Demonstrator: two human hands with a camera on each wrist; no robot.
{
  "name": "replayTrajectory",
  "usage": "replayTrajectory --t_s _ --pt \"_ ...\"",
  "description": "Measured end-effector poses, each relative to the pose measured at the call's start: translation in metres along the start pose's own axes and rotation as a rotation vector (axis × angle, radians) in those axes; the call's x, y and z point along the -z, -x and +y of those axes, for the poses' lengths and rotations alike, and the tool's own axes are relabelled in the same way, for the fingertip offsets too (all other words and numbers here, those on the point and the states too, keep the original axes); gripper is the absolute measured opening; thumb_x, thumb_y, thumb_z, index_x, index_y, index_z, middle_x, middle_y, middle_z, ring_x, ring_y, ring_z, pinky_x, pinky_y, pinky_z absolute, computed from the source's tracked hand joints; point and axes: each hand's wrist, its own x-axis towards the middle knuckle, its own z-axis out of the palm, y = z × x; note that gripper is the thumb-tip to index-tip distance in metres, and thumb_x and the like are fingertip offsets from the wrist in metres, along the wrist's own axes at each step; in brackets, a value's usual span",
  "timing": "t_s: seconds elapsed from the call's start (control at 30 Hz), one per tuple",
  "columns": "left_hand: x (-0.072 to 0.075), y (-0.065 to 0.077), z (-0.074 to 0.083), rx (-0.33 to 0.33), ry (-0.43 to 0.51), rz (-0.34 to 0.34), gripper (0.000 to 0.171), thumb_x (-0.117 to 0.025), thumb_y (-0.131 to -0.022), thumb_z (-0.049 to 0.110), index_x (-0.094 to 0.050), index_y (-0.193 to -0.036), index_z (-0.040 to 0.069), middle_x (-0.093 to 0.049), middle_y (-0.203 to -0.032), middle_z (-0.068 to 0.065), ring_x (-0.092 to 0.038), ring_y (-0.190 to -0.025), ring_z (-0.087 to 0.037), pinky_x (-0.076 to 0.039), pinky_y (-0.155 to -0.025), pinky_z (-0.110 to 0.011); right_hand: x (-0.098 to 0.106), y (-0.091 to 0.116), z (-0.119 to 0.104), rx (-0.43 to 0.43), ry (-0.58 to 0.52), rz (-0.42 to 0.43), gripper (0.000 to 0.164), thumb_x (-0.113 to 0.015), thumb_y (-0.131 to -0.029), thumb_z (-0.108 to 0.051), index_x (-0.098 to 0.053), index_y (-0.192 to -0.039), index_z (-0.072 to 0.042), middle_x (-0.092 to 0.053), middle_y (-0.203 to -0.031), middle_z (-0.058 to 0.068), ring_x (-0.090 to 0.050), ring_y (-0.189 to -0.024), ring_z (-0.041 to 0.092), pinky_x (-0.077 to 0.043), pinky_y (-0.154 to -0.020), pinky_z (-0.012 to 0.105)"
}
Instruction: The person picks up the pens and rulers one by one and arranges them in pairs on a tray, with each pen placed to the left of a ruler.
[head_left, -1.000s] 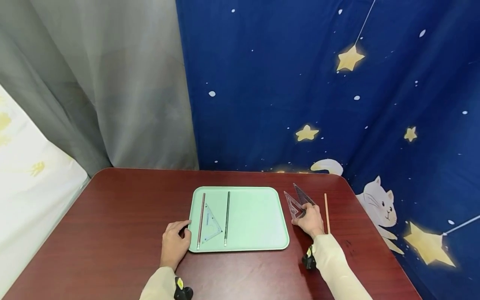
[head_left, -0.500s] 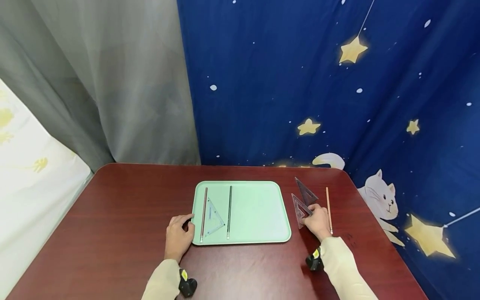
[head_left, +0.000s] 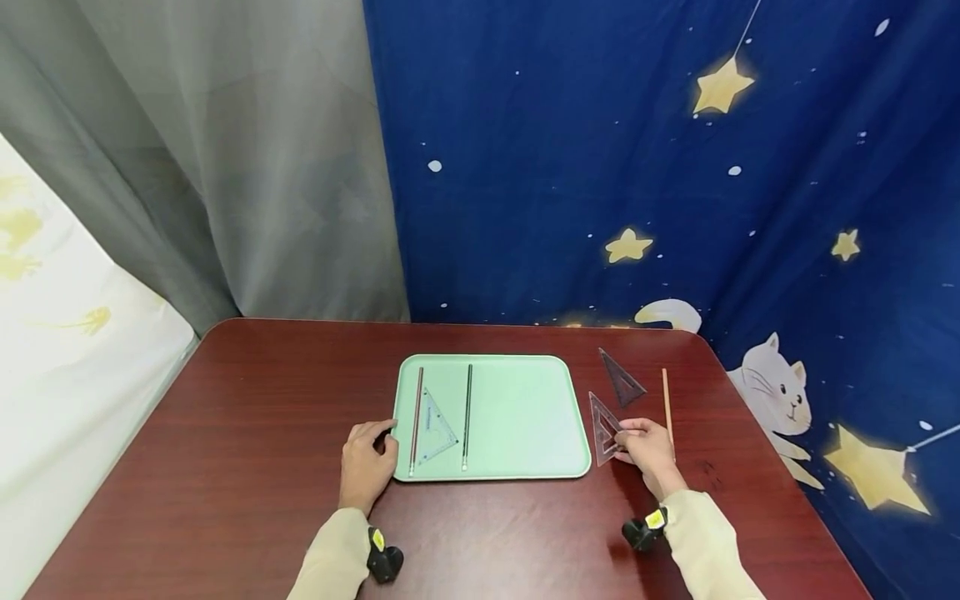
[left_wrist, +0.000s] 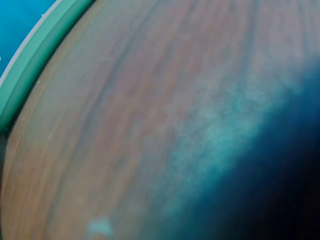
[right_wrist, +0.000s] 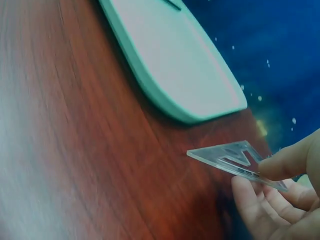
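In the head view my left hand rests at the left edge of the pale green tray, index finger and thumb tips at its rim. My right hand pinches a clear set square between thumb and fingers, just right of the tray. In the right wrist view that set square is tilted above the table, the thumb on one face and fingers beneath. A second, darker set square lies behind the right hand. The left wrist view shows the tray's rim and no clear fingers.
On the tray lie a dark red pencil, a transparent set square and a black pencil. A light wooden pencil lies on the brown table behind the right hand. Curtains hang beyond the far edge.
The right hand has drawn one set square away from the darker one, which stays on the table. The left hand remains at the tray's edge. The head view has shifted slightly.
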Motion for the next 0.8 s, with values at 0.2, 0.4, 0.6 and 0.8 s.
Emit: replayTrajectory --t_s 0.2,0.4,0.6,0.8 --pt "-0.002 0.0 0.001 -0.012 0.006 -0.012 0.026 -0.056 -0.085 0.003 -0.073 -0.104 0.007 -0.071 -0.1 -0.008 -0.058 -0.099 -0.027 -0.05 -0.083 -0.047 -0.006 0.006 -0.015 0.011 -0.082 0.017 0.033 -0.051 -0.086 0.007 -0.046 -0.117 0.015 -0.059 -0.073 -0.004 -0.056 -0.06 0.001 -0.054 -0.056 0.016" --pt "-0.005 -0.002 0.004 -0.012 0.024 -0.019 0.026 -0.057 -0.085 0.004 -0.074 -0.104 0.007 -0.071 -0.099 -0.008 -0.058 -0.099 -0.027 -0.05 -0.084 -0.046 -0.015 0.011 -0.023 -0.004 -0.139 -0.026 0.034 -0.053 -0.087 0.006 -0.046 -0.12 0.015 -0.061 -0.074 -0.007 -0.058 -0.062 0.001 -0.055 -0.059 0.017" --pt "-0.006 -0.002 0.001 -0.032 0.016 -0.005 0.025 -0.057 -0.085 0.003 -0.074 -0.104 0.007 -0.071 -0.098 -0.008 -0.058 -0.098 -0.027 -0.052 -0.081 -0.045 -0.034 0.016 -0.024 -0.025 -0.204 -0.097 0.029 -0.052 -0.09 0.004 -0.044 -0.116 0.012 -0.063 -0.075 -0.006 -0.062 -0.066 0.003 -0.055 -0.062 0.018" --pt "-0.003 0.0 -0.003 -0.045 0.012 0.017 0.025 -0.057 -0.084 0.003 -0.074 -0.102 0.007 -0.071 -0.097 -0.008 -0.059 -0.096 -0.027 -0.052 -0.079 -0.045 -0.059 0.021 -0.02 -0.064 -0.272 -0.157 0.022 -0.05 -0.091 0.003 -0.039 -0.11 0.005 -0.071 -0.083 0.0 -0.067 -0.068 0.004 -0.054 -0.063 0.017"
